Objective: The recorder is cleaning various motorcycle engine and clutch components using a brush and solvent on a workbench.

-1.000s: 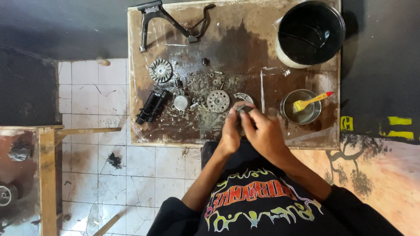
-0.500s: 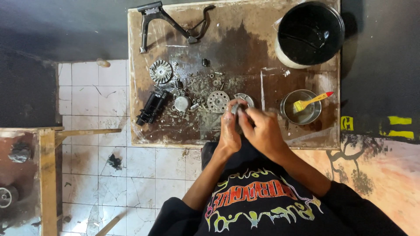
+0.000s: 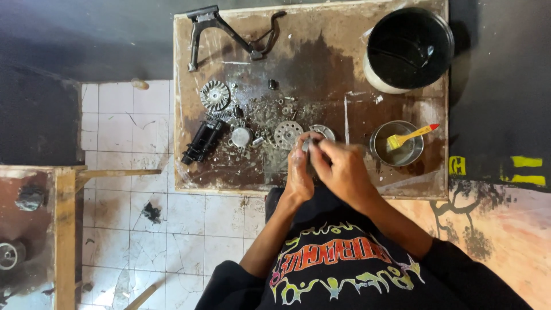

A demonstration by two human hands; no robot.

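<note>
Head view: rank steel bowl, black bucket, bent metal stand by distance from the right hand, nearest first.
From the right hand:
1. Steel bowl, just to its right on the board, with a yellow brush in it.
2. Black bucket, far right corner of the board.
3. Bent metal stand, far left corner, farthest.

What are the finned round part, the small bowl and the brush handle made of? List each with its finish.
Finned round part: looks like cast metal, dull grey, judging by its pale sheen and radial fins.
Small bowl: probably steel, with a bright, reflective rim.
Brush handle: likely plastic or painted wood, smooth yellow with a red tip; the picture cannot settle which.
</note>
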